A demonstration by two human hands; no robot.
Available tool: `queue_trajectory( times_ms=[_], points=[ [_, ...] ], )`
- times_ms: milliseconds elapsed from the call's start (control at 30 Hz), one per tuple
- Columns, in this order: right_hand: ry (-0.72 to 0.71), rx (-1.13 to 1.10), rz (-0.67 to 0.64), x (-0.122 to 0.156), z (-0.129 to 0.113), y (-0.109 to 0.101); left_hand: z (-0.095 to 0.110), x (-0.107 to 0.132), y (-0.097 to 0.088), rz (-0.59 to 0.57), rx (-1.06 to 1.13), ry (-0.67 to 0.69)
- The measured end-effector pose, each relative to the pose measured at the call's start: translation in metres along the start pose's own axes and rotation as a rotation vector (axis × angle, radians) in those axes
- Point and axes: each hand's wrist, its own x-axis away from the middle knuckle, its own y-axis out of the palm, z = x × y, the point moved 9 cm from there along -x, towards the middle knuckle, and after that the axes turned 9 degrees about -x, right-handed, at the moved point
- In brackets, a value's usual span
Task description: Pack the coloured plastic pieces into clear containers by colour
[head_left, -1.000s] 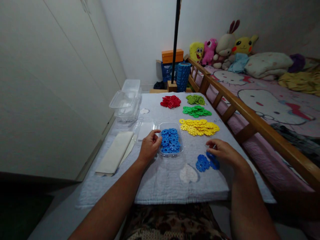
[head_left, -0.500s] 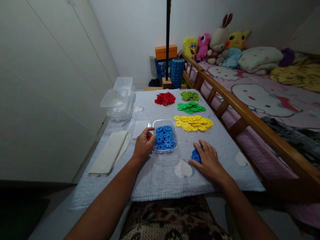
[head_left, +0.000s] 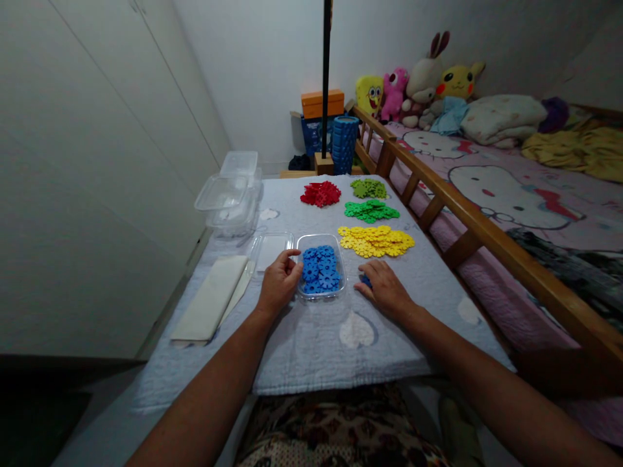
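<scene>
A clear plastic container (head_left: 343, 267) holding several blue snowflake-shaped pieces (head_left: 321, 267) sits mid-table. My left hand (head_left: 281, 280) is closed on its left rim, thumb and fingers at the edge. To the right of the container, my right hand (head_left: 385, 287) curls around blue snowflake pieces (head_left: 366, 280); only a small part of them shows past the fingers. Beyond that hand lies a spread heap of yellow snowflake pieces (head_left: 377, 241).
Green pieces (head_left: 371, 211), light green pieces (head_left: 368, 189) and red pieces (head_left: 320, 194) lie in heaps farther back. Clear containers (head_left: 228, 201) are stacked at the left. A clear lid (head_left: 272, 251) and a folded cream cloth (head_left: 211, 298) lie left. A wooden bed rail (head_left: 438, 201) borders the right side.
My right hand has moved left and slightly away from me, toward the container, carrying the blue pieces. My left hand has stayed at the container's rim.
</scene>
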Motion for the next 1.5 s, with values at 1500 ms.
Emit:
queue_trajectory(
  times_ms=[1500],
  points=[
    [0.264, -0.362, 0.087, -0.058, 0.025, -0.056, 0.002, 0.001, -0.001, -0.017, 0.023, 0.01]
  ],
)
